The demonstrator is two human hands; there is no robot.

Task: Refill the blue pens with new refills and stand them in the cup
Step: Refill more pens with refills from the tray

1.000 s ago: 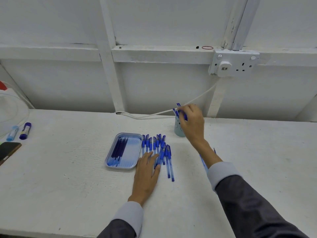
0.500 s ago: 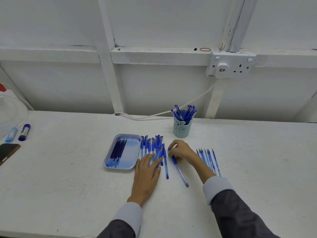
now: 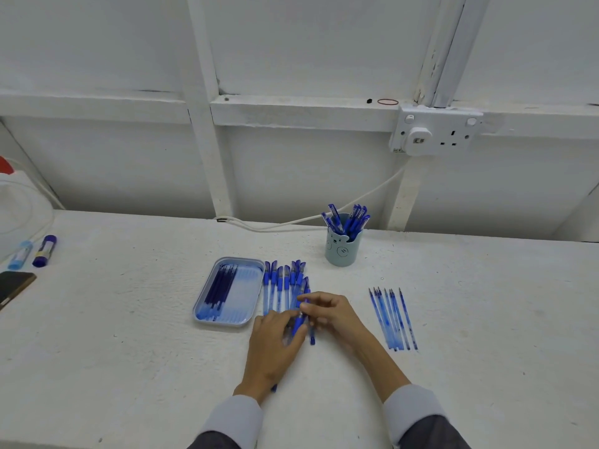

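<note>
Mid-frame, the left hand (image 3: 275, 338) grips a blue pen (image 3: 299, 323) by its barrel while the right hand (image 3: 334, 314) pinches its upper end. Best to hold the barrel steady and twist gently (the cup (image 3: 342, 251) stands just above, already holding pens).

My left hand (image 3: 273, 348) is covering most of the pen (image 3: 298, 325) that my right hand (image 3: 334, 315) is pinching, and blur is keeping me from telling the left grip. Both hands are hiding the near ends of the pen row (image 3: 279, 283). Far off to my left, the frame edge is cutting off a phone (image 3: 14, 286).
</note>
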